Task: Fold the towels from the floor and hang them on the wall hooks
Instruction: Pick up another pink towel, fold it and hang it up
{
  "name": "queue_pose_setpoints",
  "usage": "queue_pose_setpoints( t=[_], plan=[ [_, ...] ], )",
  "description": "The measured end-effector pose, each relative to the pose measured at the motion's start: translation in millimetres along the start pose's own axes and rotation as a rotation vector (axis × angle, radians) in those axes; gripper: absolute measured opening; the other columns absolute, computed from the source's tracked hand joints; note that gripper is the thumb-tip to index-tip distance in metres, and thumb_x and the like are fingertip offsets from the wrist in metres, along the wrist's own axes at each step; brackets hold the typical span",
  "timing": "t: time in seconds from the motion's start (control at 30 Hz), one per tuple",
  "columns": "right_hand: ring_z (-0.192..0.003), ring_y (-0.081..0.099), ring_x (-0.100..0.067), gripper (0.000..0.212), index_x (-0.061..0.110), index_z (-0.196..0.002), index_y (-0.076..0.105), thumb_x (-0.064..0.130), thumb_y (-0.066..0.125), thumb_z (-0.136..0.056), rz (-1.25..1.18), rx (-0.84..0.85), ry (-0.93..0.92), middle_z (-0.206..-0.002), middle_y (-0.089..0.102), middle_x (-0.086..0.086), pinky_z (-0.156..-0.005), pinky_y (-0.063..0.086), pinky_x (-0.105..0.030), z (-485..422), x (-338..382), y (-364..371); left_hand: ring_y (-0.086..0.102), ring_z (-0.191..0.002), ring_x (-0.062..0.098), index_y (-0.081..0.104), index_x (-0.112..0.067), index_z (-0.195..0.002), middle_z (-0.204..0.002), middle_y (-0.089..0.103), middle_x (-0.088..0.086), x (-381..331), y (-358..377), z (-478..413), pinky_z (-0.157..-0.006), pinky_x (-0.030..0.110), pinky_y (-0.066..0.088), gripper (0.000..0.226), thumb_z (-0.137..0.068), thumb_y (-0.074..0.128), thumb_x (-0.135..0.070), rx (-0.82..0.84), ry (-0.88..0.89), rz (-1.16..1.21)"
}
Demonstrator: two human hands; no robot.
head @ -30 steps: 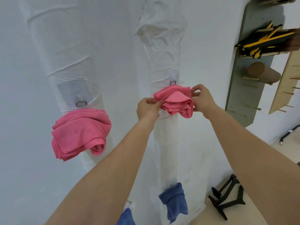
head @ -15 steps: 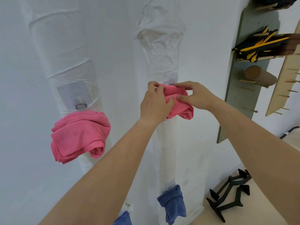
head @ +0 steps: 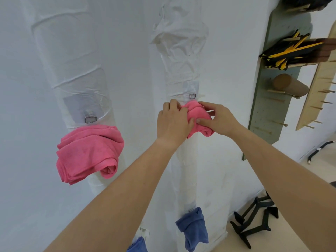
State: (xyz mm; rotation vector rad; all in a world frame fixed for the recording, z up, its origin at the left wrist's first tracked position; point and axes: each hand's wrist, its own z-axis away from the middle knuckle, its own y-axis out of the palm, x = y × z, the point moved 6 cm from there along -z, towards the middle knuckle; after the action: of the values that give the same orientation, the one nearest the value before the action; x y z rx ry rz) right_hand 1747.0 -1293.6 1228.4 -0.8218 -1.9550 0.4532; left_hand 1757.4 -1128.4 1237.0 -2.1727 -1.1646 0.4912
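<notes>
A folded pink towel (head: pixel 197 113) hangs against the white wall just under a metal hook (head: pixel 192 96). My left hand (head: pixel 173 120) covers its left side with fingers curled over the cloth. My right hand (head: pixel 217 118) grips its right side, thumb pressed into the fold. A second pink towel (head: pixel 89 151) hangs folded below another hook (head: pixel 90 119) at the left. A blue towel (head: pixel 193 227) hangs lower on the right strip, and the edge of another blue towel (head: pixel 138 245) shows at the bottom.
Taped white strips (head: pixel 181 66) run down the wall behind the hooks. A green pegboard (head: pixel 269 110) at the right carries black and yellow tools (head: pixel 289 51) and a cardboard roll (head: pixel 289 87). A wooden peg rack (head: pixel 316 91) leans beside it. Black stands (head: pixel 254 224) lie on the floor.
Both hands have moved from the towel's outer edges onto it, pressing and bunching it against the wall under the hook. The view shifted slightly left.
</notes>
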Motion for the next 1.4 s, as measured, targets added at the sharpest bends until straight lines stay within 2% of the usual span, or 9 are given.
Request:
queue_pose_setpoints(
  t=[0.13, 0.2, 0.33, 0.6, 0.77, 0.9, 1.1, 1.3, 1.4],
  plan=[
    [-0.122, 0.057, -0.01, 0.053, 0.024, -0.143, 0.051, 0.008, 0.052, -0.093, -0.097, 0.08, 0.086, -0.133, 0.061, 0.008, -0.106, 0.045, -0.032, -0.8, 2.5, -11.9, 0.049, -0.117, 0.026, 0.057, -0.012, -0.129, -0.137, 0.045, 0.006, -5.4, -1.8, -5.7, -0.083, 0.042, 0.053, 0.04, -0.092, 0.058, -0.028, 0.041, 0.003, 0.174],
    [-0.122, 0.059, -0.013, 0.058, 0.019, -0.142, 0.052, -0.003, 0.044, -0.089, -0.155, 0.075, 0.108, -0.131, 0.063, 0.004, -0.107, 0.046, -0.034, 1.5, 1.8, -17.0, 0.054, -0.11, 0.026, 0.047, -0.018, -0.141, -0.135, 0.047, 0.005, -7.0, -1.8, -4.6, -0.079, 0.044, 0.054, 0.049, -0.093, 0.055, -0.025, 0.036, 0.029, 0.223],
    [-0.107, 0.068, -0.009, 0.058, 0.022, -0.142, 0.052, -0.005, 0.055, -0.091, -0.151, 0.107, 0.016, -0.128, 0.065, 0.005, -0.092, 0.056, -0.025, 10.4, -3.3, -5.8, 0.056, -0.104, 0.027, 0.05, -0.022, -0.142, -0.131, 0.053, 0.003, -8.4, 3.5, 0.2, -0.08, 0.041, 0.053, 0.047, -0.097, 0.052, -0.032, 0.033, 0.077, 0.237],
    [-0.089, 0.068, -0.013, 0.055, 0.019, -0.127, 0.064, -0.004, 0.07, -0.078, -0.145, -0.262, 0.011, -0.108, 0.067, 0.004, -0.071, 0.044, -0.001, 9.5, -11.5, 15.9, 0.055, -0.103, 0.019, 0.056, -0.026, -0.139, -0.115, 0.056, -0.001, 4.1, 16.1, -1.3, -0.083, 0.04, 0.052, 0.044, -0.095, 0.06, -0.025, 0.058, -0.024, 0.383],
    [-0.096, 0.068, -0.01, 0.055, 0.024, -0.132, 0.062, 0.003, 0.065, -0.082, -0.004, -0.116, 0.015, -0.117, 0.069, 0.007, -0.075, 0.049, -0.005, 4.5, 0.7, 3.1, 0.058, -0.1, 0.018, 0.056, -0.027, -0.139, -0.115, 0.056, -0.003, 3.7, 13.9, 2.4, -0.082, 0.035, 0.049, 0.043, -0.096, 0.058, -0.034, 0.073, -0.057, 0.393],
    [-0.107, 0.067, -0.005, 0.054, 0.029, -0.137, 0.059, 0.003, 0.051, -0.09, -0.158, 0.082, 0.061, -0.121, 0.069, 0.012, -0.097, 0.054, -0.032, 4.7, -2.5, 0.3, 0.059, -0.098, 0.018, 0.056, -0.027, -0.139, -0.113, 0.055, -0.004, 6.6, 19.8, 5.7, -0.083, 0.035, 0.05, 0.045, -0.096, 0.058, -0.039, 0.083, -0.094, 0.433],
    [-0.101, 0.068, -0.014, 0.052, 0.024, -0.134, 0.06, 0.002, 0.061, -0.087, -0.062, -0.149, 0.064, -0.12, 0.068, 0.006, -0.08, 0.051, -0.017, 0.7, -8.4, 7.7, 0.059, -0.093, 0.017, 0.059, -0.026, -0.135, -0.109, 0.052, -0.005, 5.4, 24.4, 1.6, -0.078, 0.04, 0.053, 0.041, -0.094, 0.06, -0.036, 0.061, -0.096, 0.426],
    [-0.104, 0.061, -0.02, 0.049, 0.024, -0.131, 0.062, 0.008, 0.064, -0.084, 0.091, -0.183, 0.053, -0.12, 0.061, -0.007, -0.092, 0.051, -0.033, 2.1, 1.9, 7.4, 0.048, -0.107, 0.02, 0.064, -0.028, -0.128, -0.115, 0.053, -0.005, 8.9, 16.7, -2.3, -0.082, 0.037, 0.051, 0.041, -0.089, 0.069, -0.037, 0.068, -0.102, 0.392],
    [-0.089, 0.062, -0.022, 0.049, 0.031, -0.131, 0.063, 0.014, 0.062, -0.085, 0.198, -0.133, 0.057, -0.112, 0.06, -0.009, -0.085, 0.054, -0.035, 4.6, 14.6, 0.1, 0.042, -0.108, 0.025, 0.065, -0.029, -0.128, -0.116, 0.05, 0.003, 4.6, 6.8, -0.3, -0.082, 0.035, 0.049, 0.035, -0.096, 0.058, -0.04, 0.046, -0.056, 0.316]
  ],
)
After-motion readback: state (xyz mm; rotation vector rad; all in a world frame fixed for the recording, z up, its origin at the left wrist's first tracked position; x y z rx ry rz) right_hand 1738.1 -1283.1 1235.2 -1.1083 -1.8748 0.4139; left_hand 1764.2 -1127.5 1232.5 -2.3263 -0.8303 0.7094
